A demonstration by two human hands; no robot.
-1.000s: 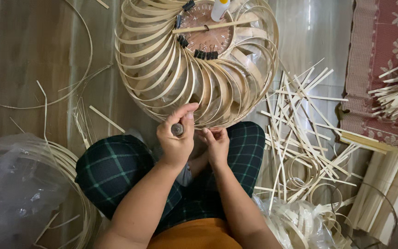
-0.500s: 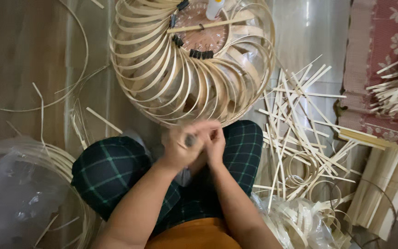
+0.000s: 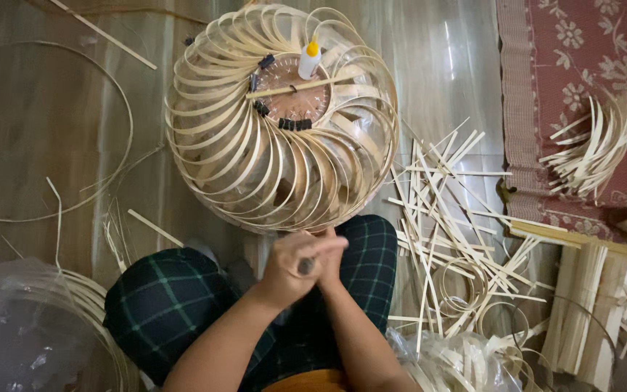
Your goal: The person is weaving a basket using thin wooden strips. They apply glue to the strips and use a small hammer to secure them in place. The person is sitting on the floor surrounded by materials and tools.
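A home craft space worked on the floor: loose bamboo strips, a half-woven bamboo lampshade, a patterned red rug

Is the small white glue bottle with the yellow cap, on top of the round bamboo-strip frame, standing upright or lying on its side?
Lying tipped: the white glue bottle rests slanted on the frame's brown centre disc, its yellow cap pointing away from the person.

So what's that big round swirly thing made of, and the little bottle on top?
The round lampshade frame looks like thin bamboo strips: pale, matte, bent into curved ribs. The small bottle looks like plastic: smooth white body, yellow tip, probably glue.
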